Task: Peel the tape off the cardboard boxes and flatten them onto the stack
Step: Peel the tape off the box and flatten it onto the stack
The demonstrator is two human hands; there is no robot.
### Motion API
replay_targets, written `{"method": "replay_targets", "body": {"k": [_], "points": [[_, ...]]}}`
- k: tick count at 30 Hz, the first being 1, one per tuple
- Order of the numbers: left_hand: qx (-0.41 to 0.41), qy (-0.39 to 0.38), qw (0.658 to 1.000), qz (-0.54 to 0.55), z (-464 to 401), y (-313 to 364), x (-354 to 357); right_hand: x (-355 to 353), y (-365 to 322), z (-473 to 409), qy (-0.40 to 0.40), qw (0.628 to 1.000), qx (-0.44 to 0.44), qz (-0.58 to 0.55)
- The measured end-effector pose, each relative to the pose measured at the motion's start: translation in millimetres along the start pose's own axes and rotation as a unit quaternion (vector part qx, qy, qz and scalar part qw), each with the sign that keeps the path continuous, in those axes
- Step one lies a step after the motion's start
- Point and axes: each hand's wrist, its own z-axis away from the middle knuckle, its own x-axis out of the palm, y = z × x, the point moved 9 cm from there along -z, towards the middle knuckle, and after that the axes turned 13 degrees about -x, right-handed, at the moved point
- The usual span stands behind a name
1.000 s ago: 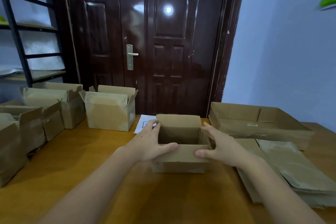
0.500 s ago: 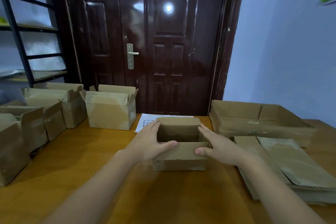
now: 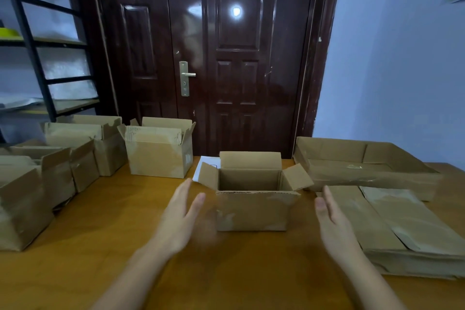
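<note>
A small open cardboard box (image 3: 251, 211) stands upright in the middle of the wooden table (image 3: 105, 229), its four top flaps spread out and its inside empty. My left hand (image 3: 181, 219) hovers just left of the box with straight fingers, not touching it. My right hand (image 3: 332, 224) hovers to the right of the box, fingers straight, also apart from it. A stack of flattened cardboard (image 3: 392, 231) lies on the table at the right, just beyond my right hand.
Several open cardboard boxes (image 3: 158, 153) crowd the table's left and back left. A wide shallow cardboard tray (image 3: 364, 171) sits at the back right. A white sheet (image 3: 205, 166) lies behind the small box. A dark door and a metal shelf (image 3: 37, 58) stand beyond.
Both hands let go of the small box and moved outward to either side. The box's side flaps, pressed inward before, now stand spread open.
</note>
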Motion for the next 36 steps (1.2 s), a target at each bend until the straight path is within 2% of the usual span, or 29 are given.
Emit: {"method": "replay_targets", "body": {"k": [6, 8, 10, 16, 19, 22, 26, 30, 32, 36], "points": [[0.038, -0.089, 0.989, -0.115, 19.5, 6.2, 46.7, 39.6, 3.2, 9.0, -0.137, 0.99, 0.006, 0.036], [0.044, -0.124, 0.983, -0.128, 21.9, 11.6, 61.5, 56.1, -7.6, 8.1, -0.189, 0.982, -0.021, 0.018], [0.039, -0.128, 0.985, -0.11, 18.6, 14.9, 66.8, 64.2, -16.6, 6.6, -0.207, 0.977, -0.046, 0.018], [0.053, -0.049, 0.994, -0.077, 11.1, 19.6, 47.6, 64.6, -27.3, 1.0, -0.194, 0.975, -0.101, 0.048], [0.055, -0.041, 0.996, -0.05, 10.5, 23.8, 34.1, 62.1, -32.2, 0.0, -0.183, 0.977, -0.107, 0.021], [0.095, -0.019, 0.994, -0.058, 18.4, 36.8, 19.5, 55.6, -41.5, 2.3, -0.164, 0.978, -0.126, -0.011], [0.11, -0.001, 0.994, 0.023, 32.4, 52.8, 0.5, 38.4, -52.0, 6.0, -0.079, 0.983, -0.137, -0.09], [0.102, -0.034, 0.985, 0.135, 50.5, 67.2, -6.5, 22.0, -70.8, 6.8, 0.009, 0.979, -0.146, -0.141], [0.117, -0.038, 0.986, 0.111, 54.1, 74.7, -5.8, 20.8, -82.5, 5.9, -0.001, 0.976, -0.156, -0.15], [0.124, 0.005, 0.992, 0.026, 47.1, 78.2, -13.6, 19.9, -103.5, 5.3, -0.06, 0.976, -0.194, -0.076]]}}
